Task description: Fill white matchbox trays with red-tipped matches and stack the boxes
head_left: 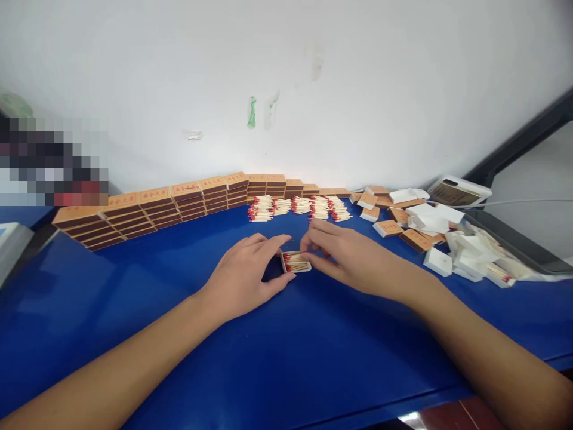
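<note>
A small white matchbox tray (308,269) filled with red-tipped matches (295,261) lies on the blue table in front of me. My left hand (248,272) holds the tray at its left end, thumb along the near side and fingers along the far side. Over the tray's right end, my right hand (335,251) has its thumb and fingers pinched together, touching the pale ends of the matches. Whether a match is between those fingertips is hidden. Just beyond the hands, loose matches (299,206) lie in several piles, most with red heads to the left.
Stacked orange-and-brown matchboxes (156,206) line the wall from the left to the middle. At right are scattered matchbox sleeves (388,228) and white trays (470,254), one with matches in it. A phone (461,192), a cable and a dark-framed object (519,245) sit behind them.
</note>
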A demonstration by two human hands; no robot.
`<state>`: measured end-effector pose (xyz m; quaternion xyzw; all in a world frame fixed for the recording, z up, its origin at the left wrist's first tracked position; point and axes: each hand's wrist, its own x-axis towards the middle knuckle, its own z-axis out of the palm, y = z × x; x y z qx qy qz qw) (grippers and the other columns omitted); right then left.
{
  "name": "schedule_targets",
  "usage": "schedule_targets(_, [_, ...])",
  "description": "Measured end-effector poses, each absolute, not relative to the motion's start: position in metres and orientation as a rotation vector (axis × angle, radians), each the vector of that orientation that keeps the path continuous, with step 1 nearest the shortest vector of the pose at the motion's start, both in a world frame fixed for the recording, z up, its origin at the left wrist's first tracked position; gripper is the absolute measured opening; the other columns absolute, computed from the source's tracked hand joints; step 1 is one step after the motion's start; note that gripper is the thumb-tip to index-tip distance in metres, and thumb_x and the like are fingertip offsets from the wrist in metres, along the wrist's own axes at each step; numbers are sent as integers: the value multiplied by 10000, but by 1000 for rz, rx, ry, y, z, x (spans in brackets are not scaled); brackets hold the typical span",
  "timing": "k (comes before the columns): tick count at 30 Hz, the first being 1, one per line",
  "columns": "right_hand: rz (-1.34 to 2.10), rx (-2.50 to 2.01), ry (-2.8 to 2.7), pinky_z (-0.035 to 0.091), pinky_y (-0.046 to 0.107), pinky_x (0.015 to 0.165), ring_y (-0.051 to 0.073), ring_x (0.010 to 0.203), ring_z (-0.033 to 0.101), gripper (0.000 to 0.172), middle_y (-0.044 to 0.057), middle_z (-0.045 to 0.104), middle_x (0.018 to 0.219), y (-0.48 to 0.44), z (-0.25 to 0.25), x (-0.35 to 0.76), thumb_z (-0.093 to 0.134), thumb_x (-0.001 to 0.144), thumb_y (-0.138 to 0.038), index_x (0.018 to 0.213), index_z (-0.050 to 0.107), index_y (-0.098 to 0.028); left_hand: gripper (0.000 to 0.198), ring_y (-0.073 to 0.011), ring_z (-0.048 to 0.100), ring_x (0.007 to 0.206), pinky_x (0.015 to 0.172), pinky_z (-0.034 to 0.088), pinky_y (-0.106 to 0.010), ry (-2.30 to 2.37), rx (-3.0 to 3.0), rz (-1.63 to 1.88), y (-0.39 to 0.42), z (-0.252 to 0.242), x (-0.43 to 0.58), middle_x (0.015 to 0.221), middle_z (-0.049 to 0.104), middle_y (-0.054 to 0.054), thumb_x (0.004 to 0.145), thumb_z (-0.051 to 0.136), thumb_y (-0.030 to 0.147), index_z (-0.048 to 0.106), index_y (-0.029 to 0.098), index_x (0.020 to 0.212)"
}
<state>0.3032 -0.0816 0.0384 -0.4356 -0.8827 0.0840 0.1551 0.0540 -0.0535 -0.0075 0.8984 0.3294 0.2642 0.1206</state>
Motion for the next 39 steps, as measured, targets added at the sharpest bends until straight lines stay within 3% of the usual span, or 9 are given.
schedule_targets(6, [106,-1242,-2575,432,329,647,170,699,572,96,78,601,1041,-82,26,296,518,1061,-232,1011,596,-210,550,-271,695,1088,968,576,-449,933,2638,781,-53,-7,54,1136,781,-51,978,727,415,542,235,1464])
schedule_targets(16, [224,-1318,-2457,456,330,680,192,761,608,98,69,634,997,-73,33,310,553,1028,-229,1028,652,-234,567,-269,698,1078,958,581,-455,945,2629,783,-54,-6,54,1136,780,-52,965,748,394,552,224,1469])
schedule_targets(24, [-61,-1519,-2263,470,381,735,257,844,623,156,112,646,1009,-26,5,357,552,1015,-299,1036,681,-214,257,-243,684,996,919,569,-431,828,2663,833,-51,-7,53,1041,780,-42,995,719,349,689,223,1217])
schedule_targets(39, [97,-1513,-2325,469,370,733,245,834,608,176,110,625,1007,-18,-2,362,501,1046,-324,933,584,-217,268,-244,680,1001,919,571,-428,825,2667,837,-52,-9,53,1042,772,-43,998,714,367,684,232,1228])
